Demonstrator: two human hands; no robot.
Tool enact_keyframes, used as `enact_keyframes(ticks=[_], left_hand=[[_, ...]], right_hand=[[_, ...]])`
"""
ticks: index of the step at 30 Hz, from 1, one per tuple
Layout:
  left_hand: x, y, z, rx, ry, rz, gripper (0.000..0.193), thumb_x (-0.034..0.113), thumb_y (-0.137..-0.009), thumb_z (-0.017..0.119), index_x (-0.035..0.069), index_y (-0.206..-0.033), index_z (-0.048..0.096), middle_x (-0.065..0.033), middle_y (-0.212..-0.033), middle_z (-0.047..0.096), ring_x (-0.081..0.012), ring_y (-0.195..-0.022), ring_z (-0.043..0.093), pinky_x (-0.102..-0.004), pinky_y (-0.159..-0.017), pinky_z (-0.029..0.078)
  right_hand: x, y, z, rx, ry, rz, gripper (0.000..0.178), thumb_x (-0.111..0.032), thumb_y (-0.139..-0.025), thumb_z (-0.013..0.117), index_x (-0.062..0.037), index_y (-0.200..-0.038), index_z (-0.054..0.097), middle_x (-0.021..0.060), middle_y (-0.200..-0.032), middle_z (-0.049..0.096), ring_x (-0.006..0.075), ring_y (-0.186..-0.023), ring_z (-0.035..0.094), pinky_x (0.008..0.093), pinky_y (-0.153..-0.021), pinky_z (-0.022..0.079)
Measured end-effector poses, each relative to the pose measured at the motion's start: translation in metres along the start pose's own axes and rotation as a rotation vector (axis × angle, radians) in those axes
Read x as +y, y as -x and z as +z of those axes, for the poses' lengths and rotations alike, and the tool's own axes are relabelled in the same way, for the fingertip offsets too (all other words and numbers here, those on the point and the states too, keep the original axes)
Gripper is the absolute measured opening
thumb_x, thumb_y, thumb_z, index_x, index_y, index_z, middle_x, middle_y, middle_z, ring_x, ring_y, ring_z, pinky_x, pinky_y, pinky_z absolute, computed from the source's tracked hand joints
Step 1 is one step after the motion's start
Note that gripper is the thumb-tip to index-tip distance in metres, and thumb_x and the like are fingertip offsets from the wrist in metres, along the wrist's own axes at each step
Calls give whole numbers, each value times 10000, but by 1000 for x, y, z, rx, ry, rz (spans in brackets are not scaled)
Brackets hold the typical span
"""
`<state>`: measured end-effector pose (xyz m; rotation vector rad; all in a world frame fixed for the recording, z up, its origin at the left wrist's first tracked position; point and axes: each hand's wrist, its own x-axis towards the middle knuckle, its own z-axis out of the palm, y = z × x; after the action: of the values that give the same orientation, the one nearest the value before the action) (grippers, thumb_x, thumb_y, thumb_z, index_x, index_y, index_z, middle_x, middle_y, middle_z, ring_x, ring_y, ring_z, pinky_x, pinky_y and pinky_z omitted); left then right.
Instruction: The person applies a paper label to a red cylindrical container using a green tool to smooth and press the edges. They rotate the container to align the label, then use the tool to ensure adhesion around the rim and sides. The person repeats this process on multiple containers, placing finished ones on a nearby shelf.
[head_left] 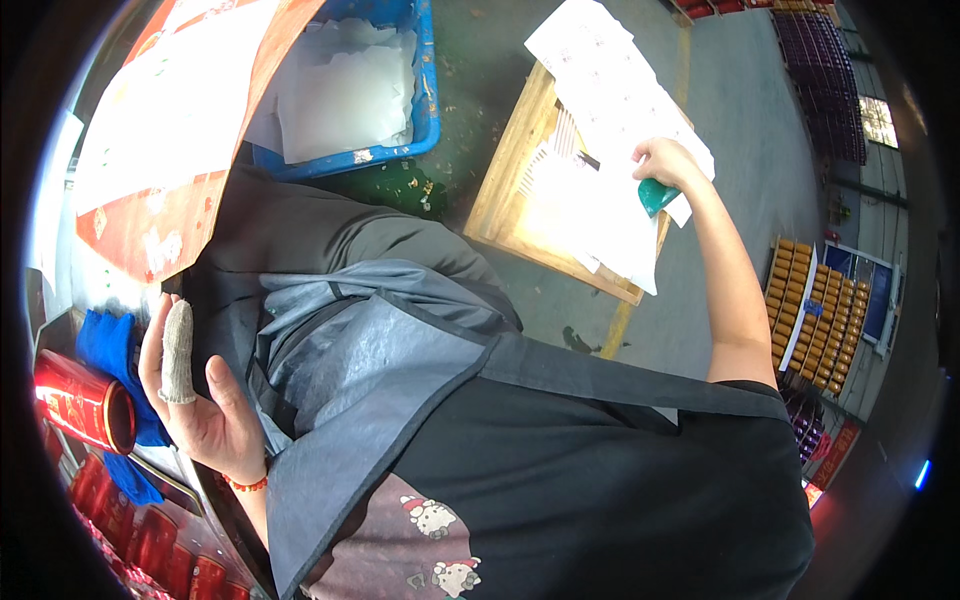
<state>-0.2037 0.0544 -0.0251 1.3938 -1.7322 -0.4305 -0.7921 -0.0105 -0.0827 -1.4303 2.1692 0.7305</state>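
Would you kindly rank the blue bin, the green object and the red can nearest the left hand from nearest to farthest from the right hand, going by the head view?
From the right hand:
1. Green object: right beneath it.
2. Blue bin: to its left, across the wooden frame.
3. Red can: at far left.
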Motion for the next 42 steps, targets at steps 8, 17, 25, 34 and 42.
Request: enact_keyframes(ticks=[8, 17, 25, 34, 42], left_hand=[[13, -13, -2, -254, 310, -99, 356, 132, -1000, 594, -77, -1287, 626, -206, -1306, 619, -287, -1240, 585, -393, -1087, 422], [64, -68, 35, -413, 1411, -755, 636, 518, -1081, 396, 11, -1455, 483, -108, -1348, 621, -186, -1222, 611, -385, -989, 525], [32, -48, 21, -8, 1168, -528, 364, 163, -1068, 551, -28, -1377, 537, -70, -1221, 680, -87, -1034, 646, -269, -898, 536], [34, -27, 2, 192, 1017, -399, 289, 106, -1050, 576, -45, -1296, 572, -76, -1162, 696, -80, -996, 650, -264, -861, 546], [37, -9, -12, 374, 751, -357, 231, 105, -1009, 611, -63, -1169, 614, -118, -987, 721, -123, -858, 666, -299, -764, 533]], right_hand=[[-69, 80, -105, 148, -598, -598, 241, -206, -817, 798, -24, -915, 674, -32, -736, 585, 64, -702, 538, 239, -658, 450], [-210, 201, -98, 1175, -57, -1530, 275, -84, -682, 735, -141, -949, 768, 38, -969, 689, 214, -862, 627, 311, -689, 525], [-265, 189, -93, 777, -322, -1635, 406, -202, -696, 876, -96, -1073, 767, 87, -1096, 696, 146, -834, 606, 229, -669, 499], [-330, 165, -94, -191, -1003, -1263, 347, -128, -1016, 626, 45, -1311, 568, -8, -902, 654, 27, -718, 515, 190, -648, 407], [-362, 173, -90, -303, -906, -1275, 297, -153, -1030, 601, 40, -1253, 573, -54, -760, 520, 28, -665, 480, 201, -619, 400]])
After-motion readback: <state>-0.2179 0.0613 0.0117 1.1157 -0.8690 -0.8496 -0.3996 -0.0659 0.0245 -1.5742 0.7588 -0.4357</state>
